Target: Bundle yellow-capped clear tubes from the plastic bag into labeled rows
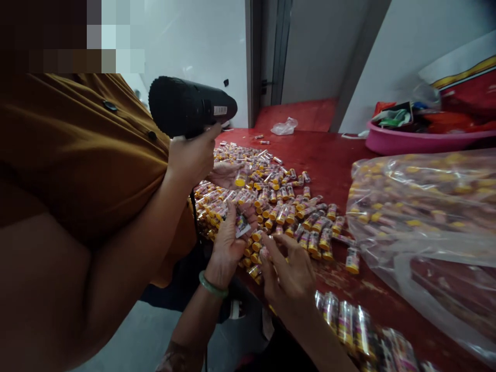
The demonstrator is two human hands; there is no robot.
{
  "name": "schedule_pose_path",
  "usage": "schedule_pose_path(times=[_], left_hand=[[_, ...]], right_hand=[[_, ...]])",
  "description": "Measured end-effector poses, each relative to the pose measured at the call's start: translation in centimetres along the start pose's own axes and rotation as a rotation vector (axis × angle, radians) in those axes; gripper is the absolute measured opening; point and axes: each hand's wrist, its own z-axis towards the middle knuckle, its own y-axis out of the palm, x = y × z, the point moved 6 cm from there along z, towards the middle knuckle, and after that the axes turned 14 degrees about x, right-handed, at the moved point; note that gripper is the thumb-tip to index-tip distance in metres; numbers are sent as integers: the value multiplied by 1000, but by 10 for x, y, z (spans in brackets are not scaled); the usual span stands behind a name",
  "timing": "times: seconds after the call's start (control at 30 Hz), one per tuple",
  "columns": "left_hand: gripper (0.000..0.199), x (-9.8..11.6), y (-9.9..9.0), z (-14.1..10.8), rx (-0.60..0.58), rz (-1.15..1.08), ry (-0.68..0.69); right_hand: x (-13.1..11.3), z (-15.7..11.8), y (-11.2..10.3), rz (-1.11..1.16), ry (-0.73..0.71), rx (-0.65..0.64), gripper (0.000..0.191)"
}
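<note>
While rt hand [289,274] hovers, bottle [242,225] sits in left-hand fingers [231,217].

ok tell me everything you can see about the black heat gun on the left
The heat gun is a bulky black tool that looks like matte plastic, with a fat round barrel lying roughly level and pointing right. A small white label sits near its front end. A co-worker's hand, belonging to the person in the brown shirt, grips its handle from below, hiding it. A dark cord seems to hang down under that hand. It is held above the near end of the pile of small yellow-capped tubes on the red table.
</note>
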Motion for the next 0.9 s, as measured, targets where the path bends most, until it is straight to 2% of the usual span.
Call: schedule_pose_path(times=[0.1,0.2,0.33,0.43,0.5,0.57,0.63,0.67,0.73,0.77,0.83,0.9], left_hand=[[14,-8,-7,-5,-74,-58,-84],[14,-15,-15,-12,-98,-93,-162],[17,-27,-25,-38,-132,-91,-272],[14,-39,-37,-59,-93,-1,-217],[15,-52,-45,-67,-50,74,-201],[14,-74,-50,-72,-44,159,-286],[14,-98,-51,-79,-92,271,-396],[12,-109,-51,-84,-132,332,-438],[9,-128,-49,-93,-214,427,-478],[9,-135,-49,-96,-238,458,-483],[12,-146,-47,-101,-265,483,-489],[17,-155,-44,-103,-279,482,-511]], right_hand=[[6,-6,-6,42,34,12,30],[7,-9,-8,104,36,19,27],[-4,-9,-26,114,38,28,23],[-10,-13,-51,72,18,-70,24],[0,-16,-68,42,-2,-170,23],[29,-19,-91,-26,10,-231,21],[79,-20,-124,-171,109,-258,19],[111,-20,-143,-282,204,-272,18],[184,-25,-184,-650,499,-352,19],[214,-25,-203,-758,579,-351,20],[264,-26,-229,-893,702,-357,23],[300,-30,-241,-982,813,-364,25]])
